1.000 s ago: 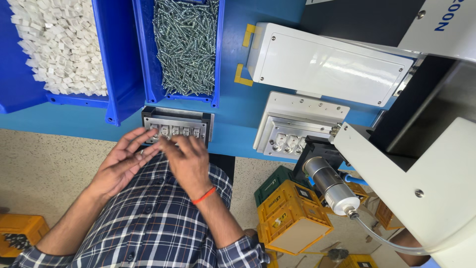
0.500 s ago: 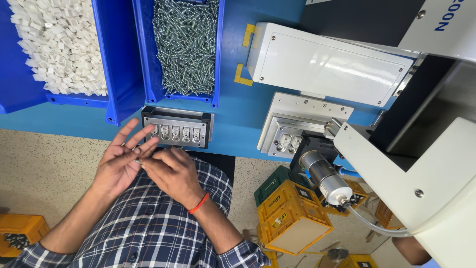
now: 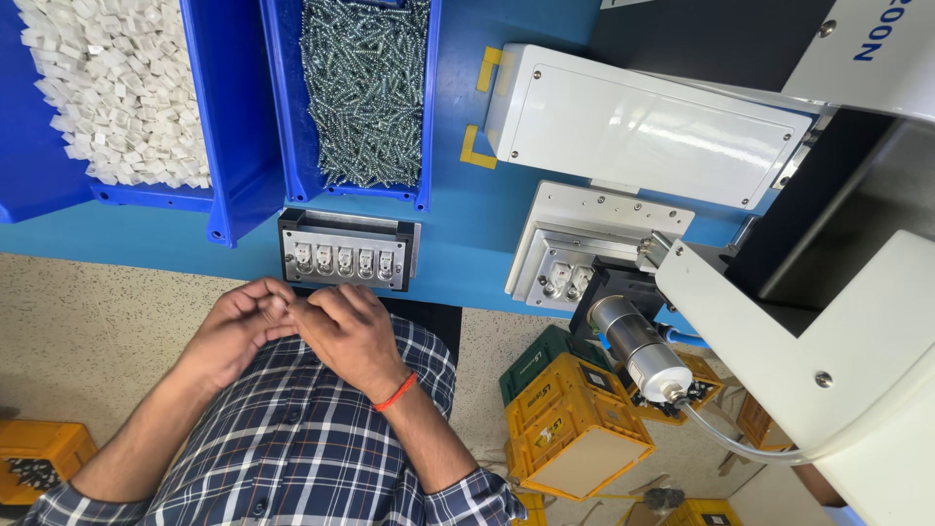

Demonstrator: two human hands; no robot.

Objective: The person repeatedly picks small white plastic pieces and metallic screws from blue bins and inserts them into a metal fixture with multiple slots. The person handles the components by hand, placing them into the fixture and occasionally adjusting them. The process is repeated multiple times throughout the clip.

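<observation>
Blue tabletop [image 3: 467, 244], speckled floor [image 3: 88, 331] below. Metal jig [image 3: 346, 251] at 12 o'clock of hands, five slots. Left hand [image 3: 234, 326], right hand [image 3: 346, 331] touching, fingers curled; grasp unclear.

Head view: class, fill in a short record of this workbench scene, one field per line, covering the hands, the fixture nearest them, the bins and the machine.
left hand: fingers curled, meeting the right hand
right hand: red band at the wrist, fingertips against the left hand
held item: too small to tell
fixture: metal block with five slots in a row, just beyond the hands
left bin: blue, white plastic pieces
right bin: blue, screws
machine: white, to the right
</observation>
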